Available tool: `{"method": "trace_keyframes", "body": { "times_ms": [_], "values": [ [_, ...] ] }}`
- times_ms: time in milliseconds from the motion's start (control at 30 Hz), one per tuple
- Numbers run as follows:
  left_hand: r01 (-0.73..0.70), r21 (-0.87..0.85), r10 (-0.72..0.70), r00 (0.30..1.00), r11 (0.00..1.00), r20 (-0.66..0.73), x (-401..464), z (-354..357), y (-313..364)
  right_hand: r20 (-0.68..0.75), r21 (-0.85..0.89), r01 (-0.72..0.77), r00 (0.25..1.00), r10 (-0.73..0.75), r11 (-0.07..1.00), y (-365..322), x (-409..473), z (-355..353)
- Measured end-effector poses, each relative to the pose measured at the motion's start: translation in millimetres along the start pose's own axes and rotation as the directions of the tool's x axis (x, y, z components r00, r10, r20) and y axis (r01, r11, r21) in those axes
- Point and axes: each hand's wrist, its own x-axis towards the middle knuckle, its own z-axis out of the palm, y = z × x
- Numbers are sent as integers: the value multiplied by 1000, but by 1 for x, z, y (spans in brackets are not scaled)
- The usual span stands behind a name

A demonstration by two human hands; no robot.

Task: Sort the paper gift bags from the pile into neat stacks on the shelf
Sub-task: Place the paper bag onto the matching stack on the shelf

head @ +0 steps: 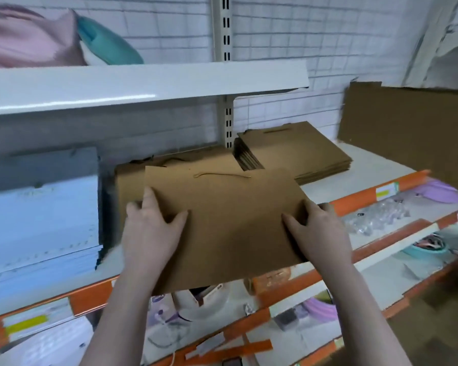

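The white shelf (368, 165) with its orange front edge carries everything here, under an upper shelf (143, 85) that overhangs its left part. At far left sits a tall stack of pale blue bags (40, 215). At the right rear a large brown cardboard sheet (407, 122) leans against the wall. Between them lie two low stacks of flat brown paper bags: one at the back right (302, 151), and one behind the hands (132, 180), mostly hidden.

A flat brown paper gift bag (228, 223), its twisted cord handle lying on its top face, is held level over the shelf's front edge, its far end overlapping the hidden stack and its near end jutting out past the shelf. The left hand (154, 228) clamps its left edge, thumb on top and the other fingers curled at the side. The right hand (317, 231) grips the right edge likewise, thumb on top, fingers wrapped round the edge. Lower shelves below hold blurred small goods (376, 217).
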Motion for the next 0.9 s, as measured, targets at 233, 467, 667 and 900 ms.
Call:
{"method": "trace_keyframes", "body": {
  "times_ms": [233,467,667,900],
  "values": [
    [126,14,-124,986,992,-109,52,30,3,54,82,136,989,-140,987,-12,70,33],
    [231,68,-215,959,971,-183,83,32,-10,133,205,264,946,-294,942,-37,115,56],
    [301,82,-278,937,950,-213,98,39,-17,177,281,301,917,-357,911,-52,138,81],
    [339,70,-321,927,938,-193,119,51,-24,199,273,340,895,-398,900,-57,153,96]
  ]
}}
